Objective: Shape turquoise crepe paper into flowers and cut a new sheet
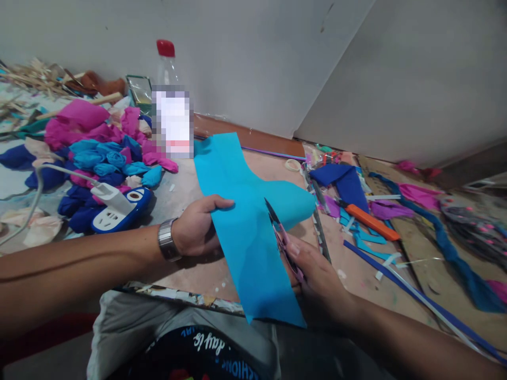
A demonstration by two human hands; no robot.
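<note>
A wide sheet of bright blue paper (pixel 245 232) hangs in front of me above the table. My left hand (pixel 198 224) grips its left edge, thumb on top and the other fingers underneath. In my right hand (pixel 311 266) is a pair of scissors (pixel 282 235) with pinkish handles. Their dark blades point up and away, lying at the sheet's right side, where a rounded flap of the same blue paper spreads to the right. Whether the blades are apart is hard to make out.
Crumpled pink and blue paper pieces (pixel 99 153) pile up at left beside a power strip (pixel 122 211). A clear bottle (pixel 169 68) with a red cap stands behind a blurred phone (pixel 173 124). An orange utility knife (pixel 370 220), scraps and strips lie at right.
</note>
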